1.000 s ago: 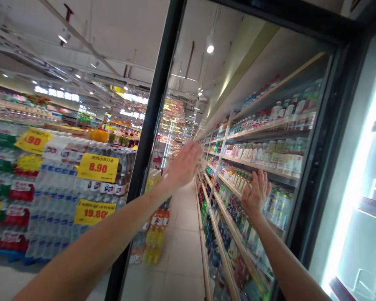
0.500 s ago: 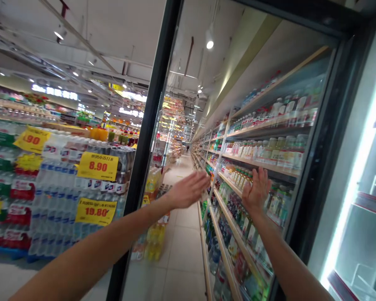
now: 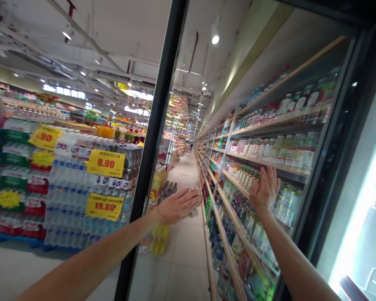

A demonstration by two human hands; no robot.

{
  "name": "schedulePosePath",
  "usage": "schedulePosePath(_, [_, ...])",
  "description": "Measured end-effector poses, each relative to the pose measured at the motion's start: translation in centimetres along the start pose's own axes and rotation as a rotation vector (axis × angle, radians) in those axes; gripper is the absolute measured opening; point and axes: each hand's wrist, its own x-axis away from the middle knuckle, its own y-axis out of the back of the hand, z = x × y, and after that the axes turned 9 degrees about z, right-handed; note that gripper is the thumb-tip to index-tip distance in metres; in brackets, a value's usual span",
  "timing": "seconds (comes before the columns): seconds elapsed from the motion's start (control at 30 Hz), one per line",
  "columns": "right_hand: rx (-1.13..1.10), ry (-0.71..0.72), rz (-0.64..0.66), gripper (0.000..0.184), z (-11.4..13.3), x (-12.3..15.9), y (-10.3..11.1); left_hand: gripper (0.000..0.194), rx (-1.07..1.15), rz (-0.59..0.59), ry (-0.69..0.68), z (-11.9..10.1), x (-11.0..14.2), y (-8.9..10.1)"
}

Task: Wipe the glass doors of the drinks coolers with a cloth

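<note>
A glass cooler door (image 3: 188,267) with a black frame (image 3: 155,142) stands swung open in front of me. My left hand (image 3: 175,205) lies flat on the glass with its fingers stretched to the right. Something small and pale shows at its fingertips, and I cannot make out what it is. My right hand (image 3: 265,188) presses its palm on the same pane further right, fingers spread and pointing up, and holds nothing. Through the glass I see long shelves of bottled drinks (image 3: 269,154) along an aisle.
The lit white inside of the cooler (image 3: 363,209) is at the far right. To the left stands a tall stack of packed water bottles (image 3: 72,196) with yellow price signs (image 3: 105,163). A tiled aisle floor (image 3: 181,251) runs ahead.
My left hand has slid down the glass and a little left. The right hand has stayed flat at about the same spot. The view has shifted slightly.
</note>
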Motion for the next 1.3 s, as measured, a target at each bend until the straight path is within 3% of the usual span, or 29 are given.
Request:
schedulePosePath(0.07, [-0.006, -0.001, 0.006, 0.05, 0.0, 0.0, 0.0, 0.045, 0.001, -0.031, 0.118, 0.6, -0.5, 0.3])
schedulePosePath(0.17, [-0.017, -0.003, 0.014, 0.051, 0.1, 0.1, 0.0, 0.046, 0.006, -0.171, 0.561, 3.3, -1.7, 1.2])
schedulePosePath(0.2, [-0.02, -0.004, 0.016, 0.052, 0.1, 0.1, 0.0, 0.046, 0.007, -0.191, 0.629, 3.7, -1.9, 1.3])
schedulePosePath(0.23, [-0.023, -0.005, 0.018, 0.052, 0.1, 0.1, 0.0, 0.046, 0.01, -0.179, 0.608, 3.5, -2.0, 1.3])
schedulePosePath(0.27, [-0.024, -0.005, 0.021, 0.052, 0.0, 0.1, 0.0, 0.046, 0.015, -0.136, 0.5, 2.7, -1.9, 1.1])
schedulePosePath(0.37, [-0.025, -0.007, 0.025, 0.051, 0.0, 0.0, 0.1, 0.045, 0.026, 0.051, -0.091, -1.4, -1.3, -0.1])
schedulePosePath(0.43, [-0.025, -0.009, 0.029, 0.051, 0.0, 0.0, 0.1, 0.044, 0.024, 0.104, -0.345, -3.2, -2.0, -0.5])
schedulePosePath(0.5, [-0.029, -0.012, 0.028, 0.051, -0.1, 0.0, 0.1, 0.044, 0.022, 0.094, -0.302, -2.5, -4.1, -0.1])
schedulePosePath(0.57, [-0.035, -0.015, 0.024, 0.05, -0.1, 0.0, 0.1, 0.046, 0.03, 0.042, -0.01, 0.1, -7.0, 1.1])
schedulePosePath(0.63, [-0.038, -0.019, 0.023, 0.05, -0.2, 0.1, 0.1, 0.046, 0.057, -0.054, 0.391, 2.6, -9.6, 2.1])
schedulePosePath(0.67, [-0.038, -0.022, 0.023, 0.05, -0.2, 0.1, 0.1, 0.046, 0.068, -0.081, 0.503, 3.2, -10.4, 2.4])
schedulePosePath(0.7, [-0.038, -0.023, 0.024, 0.049, -0.3, 0.1, 0.1, 0.046, 0.077, -0.088, 0.522, 3.3, -11.0, 2.4])
schedulePosePath(0.73, [-0.037, -0.022, 0.027, 0.049, -0.3, 0.1, 0.1, 0.046, 0.083, -0.071, 0.441, 2.7, -11.2, 2.2])
schedulePosePath(0.83, [-0.033, -0.014, 0.031, 0.05, -0.5, 0.1, 0.1, 0.045, 0.098, 0.053, -0.099, -0.6, -10.8, 1.1])
schedulePosePath(0.9, [-0.031, 0.0, 0.026, 0.049, -0.6, 0.1, 0.2, 0.043, 0.1, 0.098, -0.314, -1.6, -11.0, 0.8])
schedulePosePath(0.93, [-0.031, 0.002, 0.021, 0.049, -0.6, 0.1, 0.2, 0.042, 0.094, 0.104, -0.339, -1.2, -11.5, 1.0])
schedulePosePath(1.0, [-0.033, -0.003, 0.02, 0.049, -0.6, 0.1, 0.2, 0.043, 0.077, 0.086, -0.227, 1.1, -13.2, 2.0])
schedulePosePath(1.1, [-0.04, -0.014, 0.028, 0.05, -0.6, 0.2, 0.2, 0.047, 0.07, -0.019, 0.217, 4.8, -16.0, 3.5])
schedulePosePath(1.17, [-0.043, -0.01, 0.026, 0.05, -0.6, 0.2, 0.2, 0.047, 0.069, -0.063, 0.361, 4.6, -16.7, 3.5])
schedulePosePath(1.2, [-0.042, -0.007, 0.025, 0.05, -0.7, 0.2, 0.2, 0.046, 0.07, -0.053, 0.307, 3.7, -16.7, 3.1])
schedulePosePath(1.23, [-0.04, -0.004, 0.026, 0.05, -0.7, 0.2, 0.2, 0.045, 0.073, -0.021, 0.168, 2.4, -16.5, 2.6])
schedulePosePath(1.3, [-0.035, 0.003, 0.031, 0.05, -0.7, 0.2, 0.2, 0.04, 0.077, 0.065, -0.2, -0.1, -15.8, 1.5])
